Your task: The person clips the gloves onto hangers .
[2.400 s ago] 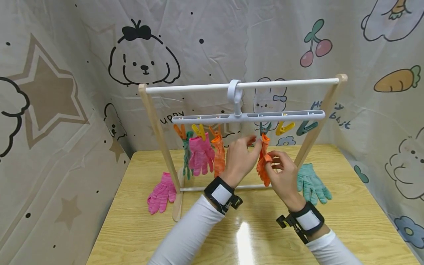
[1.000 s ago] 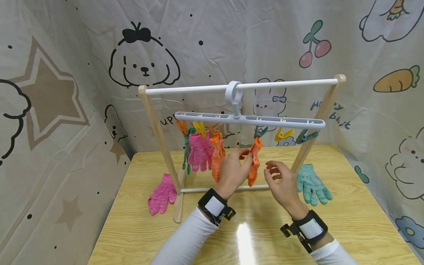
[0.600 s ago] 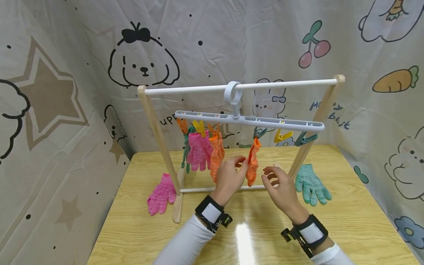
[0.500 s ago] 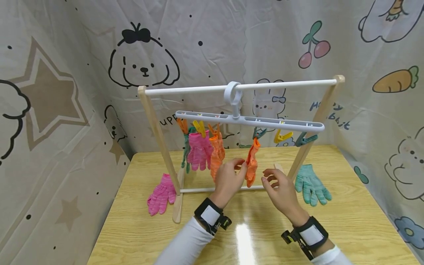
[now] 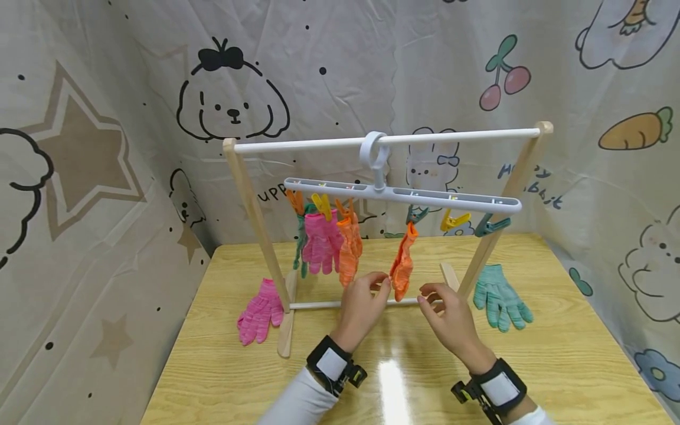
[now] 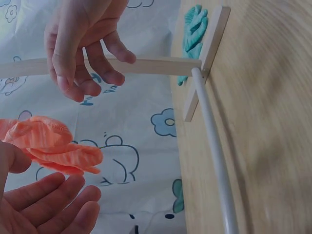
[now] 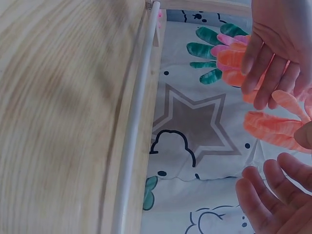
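Note:
An orange glove (image 5: 402,262) hangs by its cuff from a grey-blue clothespin (image 5: 416,213) under the grey hanger (image 5: 382,190). My left hand (image 5: 363,307) is just left of this glove, fingertips close to its edge, fingers relaxed. In the left wrist view the glove (image 6: 53,141) appears just past that thumb. On the other side, my right hand (image 5: 451,321) is apart from the glove with loosely bent fingers and nothing in it. Left along the hanger, another orange glove (image 5: 349,248), a pink glove (image 5: 321,242) and a green glove (image 5: 301,242) hang from clothespins.
A wooden rack with a white top rod (image 5: 457,136) carries the hanger. A yellow clothespin (image 5: 455,220) and a grey-blue clothespin (image 5: 491,225) hang without gloves at right. On the table (image 5: 223,378) lie a pink glove (image 5: 260,313) at left and a mint-green glove (image 5: 499,298) at right.
Both hands were at the right orange glove; the right hand has let go and drawn away, the left has moved down and left. The hanger's right end has dropped and swung forward.

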Available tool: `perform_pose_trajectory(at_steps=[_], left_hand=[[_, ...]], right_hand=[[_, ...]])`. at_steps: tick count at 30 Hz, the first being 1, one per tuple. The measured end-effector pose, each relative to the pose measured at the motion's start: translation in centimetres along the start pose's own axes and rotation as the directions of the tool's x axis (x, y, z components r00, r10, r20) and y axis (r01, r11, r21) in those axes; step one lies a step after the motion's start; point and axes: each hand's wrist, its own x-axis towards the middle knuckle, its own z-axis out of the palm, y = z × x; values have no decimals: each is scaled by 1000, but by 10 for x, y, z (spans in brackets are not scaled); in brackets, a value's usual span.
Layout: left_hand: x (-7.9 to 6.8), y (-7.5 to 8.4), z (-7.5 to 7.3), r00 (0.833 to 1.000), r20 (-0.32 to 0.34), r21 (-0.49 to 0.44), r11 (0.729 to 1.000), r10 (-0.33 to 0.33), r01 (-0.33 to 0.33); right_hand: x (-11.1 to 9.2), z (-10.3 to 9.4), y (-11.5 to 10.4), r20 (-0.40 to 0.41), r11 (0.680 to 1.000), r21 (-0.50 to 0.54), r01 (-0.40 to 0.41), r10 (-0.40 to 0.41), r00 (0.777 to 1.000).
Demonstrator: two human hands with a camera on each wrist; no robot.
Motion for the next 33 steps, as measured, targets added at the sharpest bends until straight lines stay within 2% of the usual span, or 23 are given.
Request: perform_pose_trajectory(at_steps=[7, 15, 21, 29, 33], left_hand=[[-15, -9, 2, 1000, 7, -23, 1000, -6, 6], [-32, -26, 7, 1000, -16, -3, 1000, -8, 8], [-46, -37, 5, 999, -29, 18, 1000, -22, 23], [-64, -50, -4, 991, -17, -18, 991, -131, 131], [-70, -58, -10, 989, -31, -11, 989, -146, 146]], right_hand=[[-9, 2, 2, 24, 1000, -14, -16, 16, 1000], [-17, 6, 0, 45, 999, -36, -25, 26, 999], [-21, 11, -2, 76, 1000, -19, -20, 21, 997], [-26, 15, -6, 115, 999, -27, -41, 44, 992], [-29, 18, -7, 131, 999, -5, -53, 53, 990]])
